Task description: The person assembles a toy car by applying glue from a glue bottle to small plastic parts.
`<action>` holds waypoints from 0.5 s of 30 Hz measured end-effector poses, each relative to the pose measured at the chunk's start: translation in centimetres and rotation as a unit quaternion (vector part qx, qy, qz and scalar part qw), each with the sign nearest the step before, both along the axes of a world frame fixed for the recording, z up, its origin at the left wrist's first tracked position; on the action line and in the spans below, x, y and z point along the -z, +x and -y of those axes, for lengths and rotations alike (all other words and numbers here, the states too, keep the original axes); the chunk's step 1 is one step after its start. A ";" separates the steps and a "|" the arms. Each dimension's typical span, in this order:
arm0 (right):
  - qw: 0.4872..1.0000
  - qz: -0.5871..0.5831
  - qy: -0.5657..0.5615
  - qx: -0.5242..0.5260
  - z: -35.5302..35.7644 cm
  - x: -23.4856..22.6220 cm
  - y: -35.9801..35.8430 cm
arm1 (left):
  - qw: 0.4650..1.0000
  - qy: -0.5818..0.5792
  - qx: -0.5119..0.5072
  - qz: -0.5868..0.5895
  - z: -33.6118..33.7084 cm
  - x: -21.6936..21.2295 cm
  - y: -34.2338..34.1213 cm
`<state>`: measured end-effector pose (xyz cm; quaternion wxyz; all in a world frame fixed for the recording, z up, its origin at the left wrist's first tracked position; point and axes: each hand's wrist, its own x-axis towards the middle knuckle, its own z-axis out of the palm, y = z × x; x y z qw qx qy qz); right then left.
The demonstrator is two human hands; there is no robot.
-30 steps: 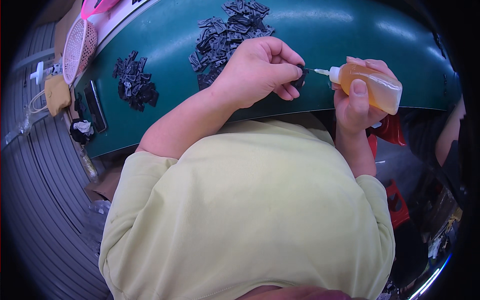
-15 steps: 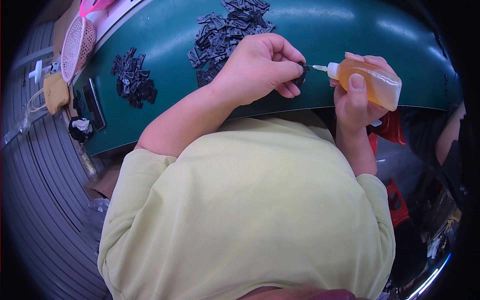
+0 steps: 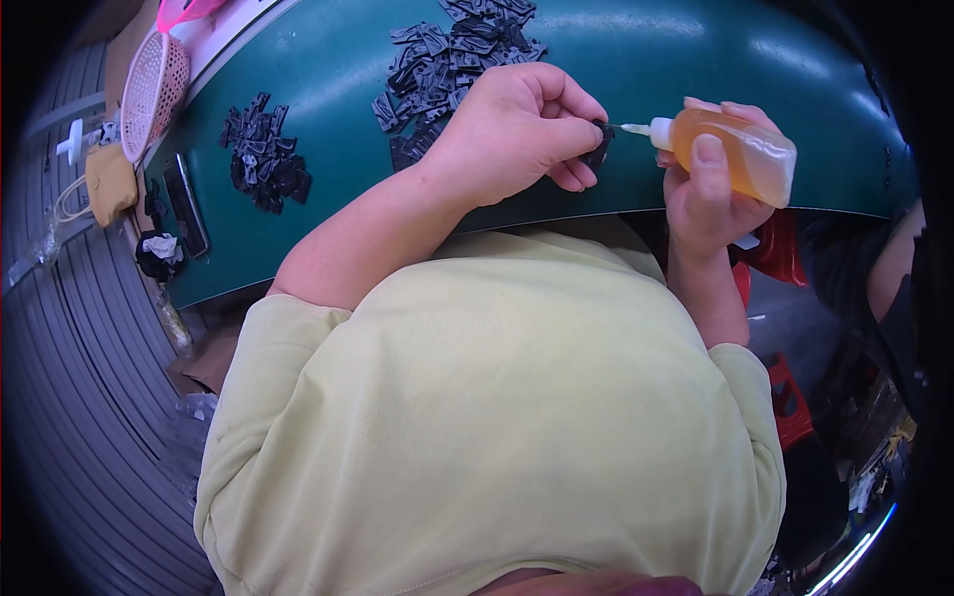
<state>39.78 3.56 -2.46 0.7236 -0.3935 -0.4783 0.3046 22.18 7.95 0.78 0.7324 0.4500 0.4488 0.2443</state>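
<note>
My left hand [image 3: 517, 129] pinches a small black plastic part [image 3: 599, 147] over the near edge of the green table [image 3: 696, 60]. My right hand [image 3: 708, 184] grips a small squeeze bottle of amber liquid [image 3: 740, 154], laid sideways, with its white nozzle tip touching the black part. Just beyond my left hand lies a big heap of the same black parts [image 3: 447, 65]. A smaller heap of black parts [image 3: 263, 164] sits further left on the table.
A dark phone [image 3: 186, 204] lies at the table's left end, near a black-and-white small object [image 3: 157, 253]. A pink mesh basket [image 3: 154, 84] sits at the far left corner. Red stools [image 3: 775, 258] stand under the table on the right, beside another person's arm [image 3: 894, 268].
Both hands have stayed together at the table edge, with the bottle's nozzle held against the black part. The view has shifted slightly; nothing was let go.
</note>
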 end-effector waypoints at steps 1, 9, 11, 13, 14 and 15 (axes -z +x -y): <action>1.000 0.000 0.000 0.000 0.0 -0.1 0.0 | 1.000 0.000 -0.002 0.000 0.0 0.0 0.0; 0.991 -0.110 -0.006 -0.077 0.2 -0.1 0.7 | 1.000 0.001 -0.008 -0.009 -0.1 -0.3 0.0; 0.992 -0.091 -0.002 -0.084 0.2 -0.1 0.6 | 1.000 0.005 -0.008 -0.013 -0.1 -0.2 0.0; 0.993 -0.074 0.002 -0.091 0.1 -0.1 0.5 | 1.000 0.012 -0.007 -0.012 -0.1 -0.1 0.0; 0.993 -0.060 0.006 -0.098 0.1 -0.1 0.5 | 1.000 0.011 -0.008 -0.012 -0.1 -0.1 0.0; 0.993 -0.047 0.009 -0.104 0.1 -0.1 0.5 | 1.000 0.010 -0.007 -0.014 -0.1 -0.1 0.0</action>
